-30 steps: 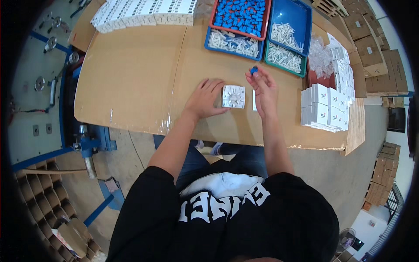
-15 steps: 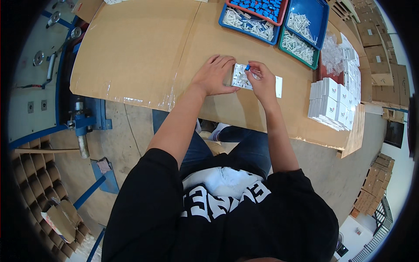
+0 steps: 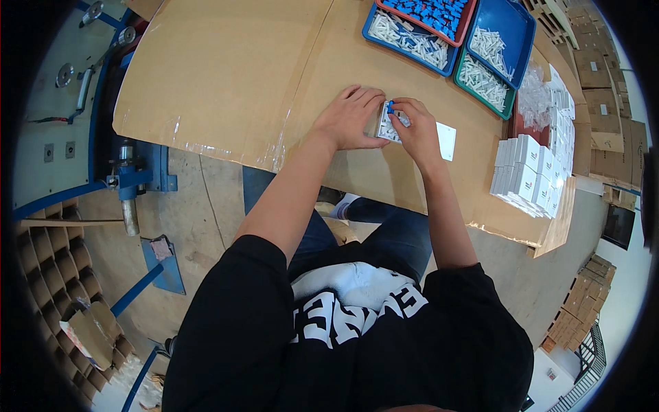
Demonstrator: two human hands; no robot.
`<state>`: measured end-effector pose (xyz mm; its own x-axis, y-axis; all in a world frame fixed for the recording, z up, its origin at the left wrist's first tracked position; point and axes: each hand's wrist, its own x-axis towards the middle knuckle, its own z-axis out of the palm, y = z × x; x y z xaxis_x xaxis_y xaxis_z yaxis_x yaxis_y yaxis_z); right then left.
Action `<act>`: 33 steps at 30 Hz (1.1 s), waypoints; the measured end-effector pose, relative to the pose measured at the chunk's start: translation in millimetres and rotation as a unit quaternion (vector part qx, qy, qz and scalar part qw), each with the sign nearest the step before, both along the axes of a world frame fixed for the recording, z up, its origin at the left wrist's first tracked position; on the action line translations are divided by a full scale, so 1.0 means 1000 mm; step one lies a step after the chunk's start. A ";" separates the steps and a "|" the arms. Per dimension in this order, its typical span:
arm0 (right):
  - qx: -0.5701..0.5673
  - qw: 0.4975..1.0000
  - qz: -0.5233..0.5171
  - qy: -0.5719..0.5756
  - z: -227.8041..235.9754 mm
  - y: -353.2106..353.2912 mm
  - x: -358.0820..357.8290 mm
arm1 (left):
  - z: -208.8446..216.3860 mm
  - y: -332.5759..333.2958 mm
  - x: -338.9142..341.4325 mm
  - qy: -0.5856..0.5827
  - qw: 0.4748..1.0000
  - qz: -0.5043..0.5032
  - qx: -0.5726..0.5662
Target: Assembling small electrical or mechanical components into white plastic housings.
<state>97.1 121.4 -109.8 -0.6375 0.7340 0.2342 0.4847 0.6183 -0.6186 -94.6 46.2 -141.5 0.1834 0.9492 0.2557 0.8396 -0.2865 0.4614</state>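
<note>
A small white open plastic housing (image 3: 386,132) lies on the cardboard-covered table between my hands, largely covered by my right hand. My left hand (image 3: 353,118) grips its left side, with the thumb along the near edge and the fingers at the far left corner. Bent over it is my right hand (image 3: 419,132), whose thumb and fingertips pinch a small blue plastic piece (image 3: 390,107) at the far end of the housing. How the piece sits in the housing is hidden by my fingers. A flat white plate (image 3: 446,141) rests just right of my right hand.
Far right stand a red tray (image 3: 469,29) of blue pieces, a blue tray (image 3: 371,29) and a green tray (image 3: 509,110) of white pieces, and another blue tray (image 3: 516,41). Stacked white boxes (image 3: 525,172) and clear plastic bags (image 3: 534,96) occupy the table's right side.
The view has shifted, so the table things appear farther right. Relative to the housing, my right fingers and the blue piece have moved left, toward its far left corner. My left hand still holds the housing.
</note>
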 end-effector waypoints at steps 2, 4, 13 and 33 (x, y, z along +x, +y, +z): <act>-0.010 1.000 0.001 -0.001 -0.001 -0.001 -0.001 | 0.001 0.000 0.000 0.001 1.000 -0.001 0.003; -0.020 1.000 0.003 -0.001 -0.001 -0.001 -0.002 | 0.001 -0.001 0.000 0.004 1.000 -0.001 -0.008; 0.004 0.998 -0.010 -0.057 -0.001 -0.010 -0.003 | 0.002 0.000 0.001 -0.013 1.000 -0.004 0.001; -0.093 0.909 -0.407 -0.001 -0.016 -0.031 0.112 | 0.010 -0.007 0.006 -0.003 1.000 -0.006 0.013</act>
